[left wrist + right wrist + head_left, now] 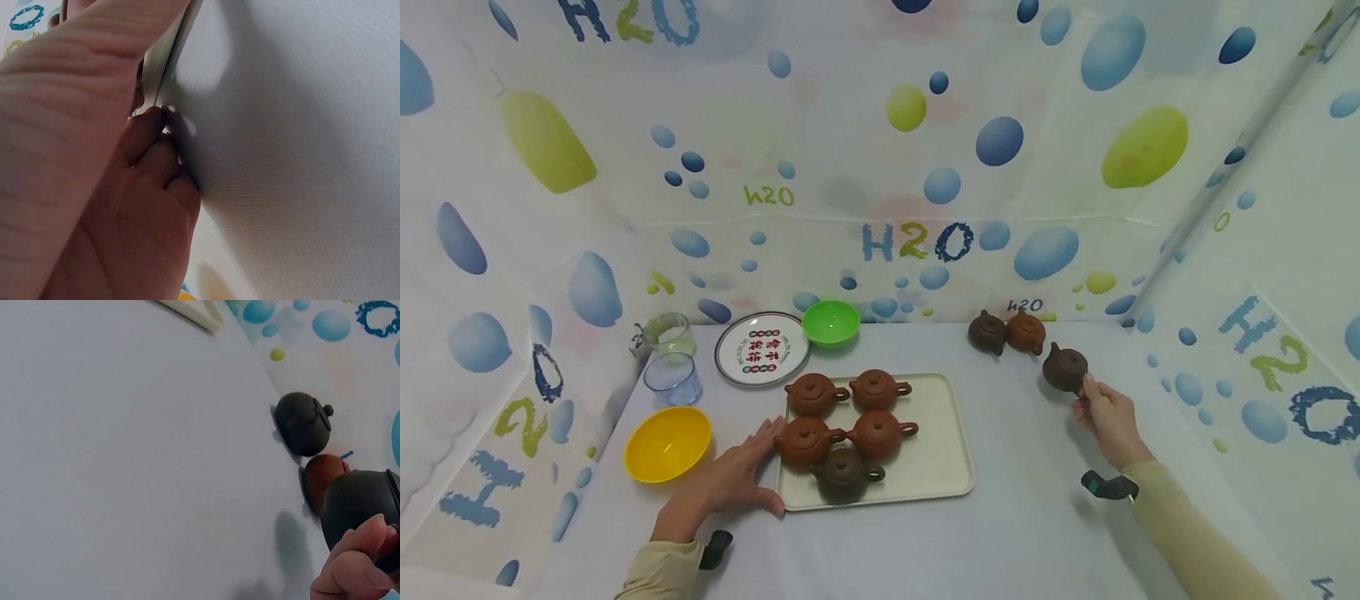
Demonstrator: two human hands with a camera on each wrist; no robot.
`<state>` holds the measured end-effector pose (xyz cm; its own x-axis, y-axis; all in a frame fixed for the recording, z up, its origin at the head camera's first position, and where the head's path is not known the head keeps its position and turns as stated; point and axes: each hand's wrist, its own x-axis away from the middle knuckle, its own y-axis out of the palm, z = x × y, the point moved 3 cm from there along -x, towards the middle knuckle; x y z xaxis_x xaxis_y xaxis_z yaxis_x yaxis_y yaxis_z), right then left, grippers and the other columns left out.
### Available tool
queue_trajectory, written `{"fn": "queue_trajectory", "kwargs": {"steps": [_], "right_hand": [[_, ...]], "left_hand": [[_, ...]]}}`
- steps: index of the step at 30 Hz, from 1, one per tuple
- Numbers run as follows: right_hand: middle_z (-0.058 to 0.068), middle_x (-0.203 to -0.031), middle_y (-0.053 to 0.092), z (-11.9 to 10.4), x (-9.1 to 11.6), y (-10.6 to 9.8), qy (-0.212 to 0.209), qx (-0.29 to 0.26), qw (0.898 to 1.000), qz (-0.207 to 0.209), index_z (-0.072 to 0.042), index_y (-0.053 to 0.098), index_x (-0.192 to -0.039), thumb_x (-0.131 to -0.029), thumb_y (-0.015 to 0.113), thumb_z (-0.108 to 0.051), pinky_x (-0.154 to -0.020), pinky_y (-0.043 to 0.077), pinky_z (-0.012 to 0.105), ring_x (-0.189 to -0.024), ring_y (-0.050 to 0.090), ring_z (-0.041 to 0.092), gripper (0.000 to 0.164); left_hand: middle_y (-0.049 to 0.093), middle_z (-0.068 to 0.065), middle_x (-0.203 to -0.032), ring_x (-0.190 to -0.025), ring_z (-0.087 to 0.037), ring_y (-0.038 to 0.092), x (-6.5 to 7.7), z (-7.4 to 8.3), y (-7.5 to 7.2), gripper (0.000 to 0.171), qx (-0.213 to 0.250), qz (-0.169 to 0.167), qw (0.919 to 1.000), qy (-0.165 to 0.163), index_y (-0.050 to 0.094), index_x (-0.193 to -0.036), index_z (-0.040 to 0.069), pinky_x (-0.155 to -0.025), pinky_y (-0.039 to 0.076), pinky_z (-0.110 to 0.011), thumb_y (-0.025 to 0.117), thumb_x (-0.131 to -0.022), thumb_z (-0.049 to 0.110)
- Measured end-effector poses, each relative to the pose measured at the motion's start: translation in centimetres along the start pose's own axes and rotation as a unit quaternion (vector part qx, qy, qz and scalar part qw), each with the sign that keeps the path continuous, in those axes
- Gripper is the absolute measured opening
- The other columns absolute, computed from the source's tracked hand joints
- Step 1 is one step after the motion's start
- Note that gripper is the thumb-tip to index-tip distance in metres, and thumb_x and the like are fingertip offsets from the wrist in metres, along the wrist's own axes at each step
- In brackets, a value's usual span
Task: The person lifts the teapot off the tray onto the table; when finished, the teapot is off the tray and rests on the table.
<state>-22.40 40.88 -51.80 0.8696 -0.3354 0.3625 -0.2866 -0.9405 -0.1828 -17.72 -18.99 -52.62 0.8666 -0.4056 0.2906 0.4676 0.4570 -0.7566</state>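
Note:
My right hand [1107, 419] pinches a dark brown teapot [1065, 368] by its handle, toward the table's right side. Its round body fills the lower right corner of the right wrist view, with the fingers [357, 559] curled at the handle. A cream tray [936, 450] bears several reddish-brown teapots [880, 435] and one dark teapot [842, 475] near its front edge. Along the tray's left side lies my left hand [741, 471], fingers stretched along the edge and thumb by the front left corner.
Behind the held teapot, a dark teapot [987, 332] and a reddish one [1026, 332] stand side by side. At the back left are a yellow bowl [667, 444], a blue glass [673, 379], a clear jar [670, 335], a printed white plate [741, 358] and a green bowl [831, 325].

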Motion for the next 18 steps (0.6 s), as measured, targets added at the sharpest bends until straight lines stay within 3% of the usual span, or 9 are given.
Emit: {"fn": "queue_trajectory", "kwargs": {"steps": [13, 18], "right_hand": [[-0.009, -0.079, 0.062, -1.7, -5.0, -0.5, 0.036, -0.064, 0.994, 0.076, -0.011, 0.058, -0.109, -0.112, 0.05, -0.046, -0.062, 0.057, 0.015, -0.07, 0.061, 0.001, 0.036], [-0.008, -0.092, 0.058, -2.1, -7.1, -0.6, 0.052, -0.058, 0.994, 0.083, -0.014, 0.06, -0.112, -0.112, 0.048, -0.048, -0.064, 0.058, 0.014, -0.071, 0.06, 0.0, 0.036]], "left_hand": [[0.019, -0.024, -0.178, -0.159, -0.057, 0.028, -0.2, -0.1, -0.1, 0.14, 0.001, -0.002, 1.0, 0.003, 0.02, -0.172, 0.009, -0.126, 0.029, -0.074, 0.096, -0.065, 0.059], [0.019, -0.025, -0.178, -0.158, -0.058, 0.028, -0.2, -0.2, 0.1, 0.14, -0.001, -0.005, 1.0, 0.004, 0.02, -0.172, 0.008, -0.126, 0.029, -0.074, 0.096, -0.065, 0.06]]}}
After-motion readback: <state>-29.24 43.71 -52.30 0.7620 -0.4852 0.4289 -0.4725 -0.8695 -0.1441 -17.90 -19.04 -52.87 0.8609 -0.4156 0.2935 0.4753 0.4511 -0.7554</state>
